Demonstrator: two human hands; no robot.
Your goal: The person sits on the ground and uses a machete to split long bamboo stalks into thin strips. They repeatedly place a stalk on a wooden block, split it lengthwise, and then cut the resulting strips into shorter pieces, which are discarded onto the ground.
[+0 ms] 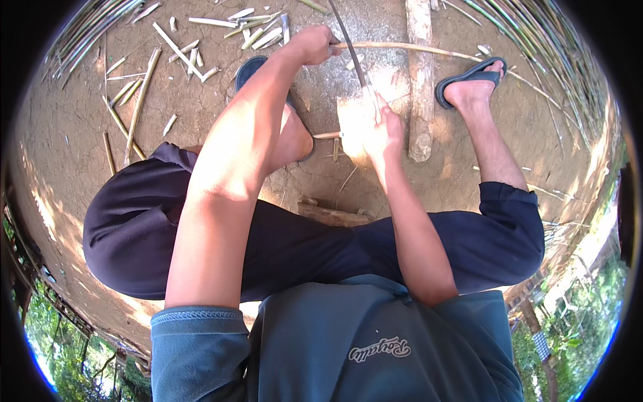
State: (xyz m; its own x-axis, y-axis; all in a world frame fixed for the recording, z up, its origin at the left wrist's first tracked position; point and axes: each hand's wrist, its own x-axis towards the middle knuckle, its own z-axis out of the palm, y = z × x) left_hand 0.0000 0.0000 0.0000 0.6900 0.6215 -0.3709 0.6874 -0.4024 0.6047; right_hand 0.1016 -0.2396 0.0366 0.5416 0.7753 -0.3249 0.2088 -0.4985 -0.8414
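My left hand (313, 45) is closed on one end of a thin pale stick (432, 49), cane-like in look. The stick stretches right over a wooden log (420, 100) and past my sandalled foot. My right hand (384, 134) is wrapped round the pale handle of a long narrow-bladed tool (355, 61). Its dark blade points away from me and crosses the stick just right of my left hand. I cannot tell whether it is a knife or a saw. Strong sunlight washes out the area beside my right hand.
Cut stick pieces (177, 50) litter the ground at the left. Bundles of long thin canes lie at the far left (87, 33) and far right (556, 50). A short wooden piece (328, 135) lies beside my left foot. Another wood block (335, 214) lies near my legs.
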